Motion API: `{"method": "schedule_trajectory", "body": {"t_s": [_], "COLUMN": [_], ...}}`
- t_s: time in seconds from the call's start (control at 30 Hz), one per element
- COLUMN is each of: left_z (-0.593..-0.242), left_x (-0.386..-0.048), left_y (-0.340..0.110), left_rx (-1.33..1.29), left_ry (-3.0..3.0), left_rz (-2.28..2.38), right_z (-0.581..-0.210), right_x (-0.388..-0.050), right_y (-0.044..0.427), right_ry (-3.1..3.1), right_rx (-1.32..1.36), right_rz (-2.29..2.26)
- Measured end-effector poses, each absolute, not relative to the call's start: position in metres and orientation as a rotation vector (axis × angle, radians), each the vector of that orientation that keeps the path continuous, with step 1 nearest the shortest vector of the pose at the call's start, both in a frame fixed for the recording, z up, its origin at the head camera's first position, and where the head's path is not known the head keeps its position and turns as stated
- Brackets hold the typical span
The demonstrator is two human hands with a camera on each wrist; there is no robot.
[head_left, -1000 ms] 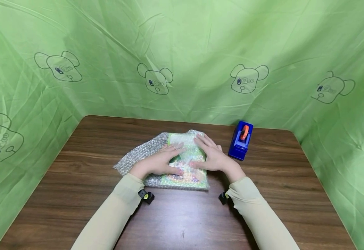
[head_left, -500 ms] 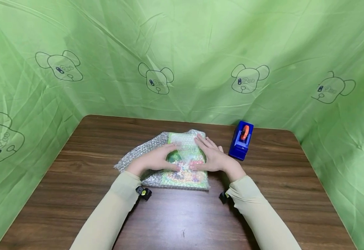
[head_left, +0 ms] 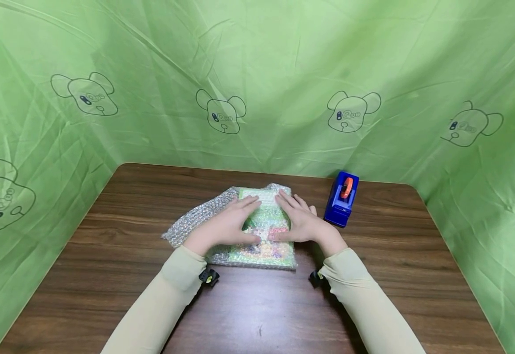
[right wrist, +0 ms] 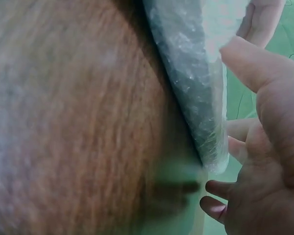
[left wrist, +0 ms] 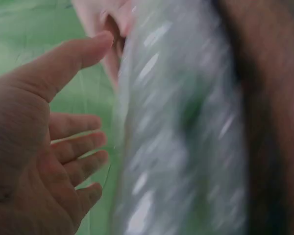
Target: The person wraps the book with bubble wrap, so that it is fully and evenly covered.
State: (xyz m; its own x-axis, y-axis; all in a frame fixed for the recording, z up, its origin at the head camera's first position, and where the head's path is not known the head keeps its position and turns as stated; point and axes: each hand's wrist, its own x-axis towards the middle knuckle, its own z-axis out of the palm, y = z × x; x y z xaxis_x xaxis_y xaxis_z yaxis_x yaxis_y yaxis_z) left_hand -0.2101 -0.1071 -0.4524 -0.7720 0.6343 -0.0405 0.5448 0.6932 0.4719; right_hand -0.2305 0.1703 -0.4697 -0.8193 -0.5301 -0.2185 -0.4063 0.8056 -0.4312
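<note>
A flat item with a colourful green-edged cover, perhaps a book, lies in bubble wrap (head_left: 266, 211) on the table; a loose flap of the wrap spreads to the left. Over the left part of the package is my left hand (head_left: 226, 223), fingers extended. In the left wrist view, my left hand (left wrist: 49, 132) has its thumb and fingers apart, beside the blurred bubble wrap (left wrist: 176, 127). My right hand (head_left: 303, 221) rests on the package's right side with its fingers spread. The right wrist view shows my right hand (right wrist: 269, 142) by the wrap's edge (right wrist: 196, 83).
A blue tape dispenser (head_left: 339, 211) with an orange ring (head_left: 346, 188) stands at the back right of the wooden table (head_left: 416, 275). Green curtains (head_left: 279, 88) printed with bear faces enclose the table's back and sides.
My left hand drew slightly back to the left, then moved right and inward over the wrap again. My right hand and the package have stayed nearly still.
</note>
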Motion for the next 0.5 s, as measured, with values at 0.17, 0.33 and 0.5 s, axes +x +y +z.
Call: {"method": "schedule_trajectory", "body": {"t_s": [0.17, 0.33, 0.5], "left_z": [-0.456, -0.457, -0.456], "left_x": [-0.206, -0.206, -0.206], "left_y": [-0.101, -0.100, -0.099], "left_rx": [0.972, 0.961, 0.942], "left_ry": [2.650, 2.650, 2.616], "left_rz": [0.543, 0.500, 0.504], "right_z": [-0.469, -0.467, -0.463], "right_x": [-0.230, -0.227, -0.215], "right_y": [0.170, 0.169, 0.172], "right_ry": [2.640, 2.635, 2.602], "right_rx": [-0.703, -0.698, -0.720], "right_rz": [-0.554, -0.580, -0.604]}}
